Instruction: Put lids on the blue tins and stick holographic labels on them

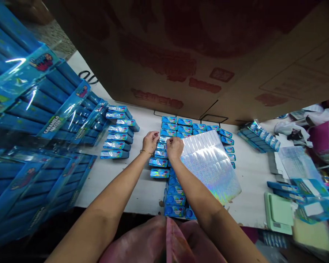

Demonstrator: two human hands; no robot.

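Observation:
My left hand [151,141] is closed in a pinch at the left end of a small blue box [163,139] in the middle column; what its fingertips hold is too small to make out. At the right end of the same box, my right hand [174,148] has its fingers curled together, and anything between them is hidden. A pale, shiny strip shows on the box between the hands. Partly under my right wrist lies a silvery holographic sticker sheet [212,166], spread over several rows of blue boxes [174,200] printed "Caramelo Macizo".
Blue boxes [117,137] stand in a column to the left. Large wrapped packs [52,109] are stacked at far left. A big cardboard carton [181,54] rises behind the table [142,197]. To the right are another wrapped pack [259,137] and a green scale [279,213].

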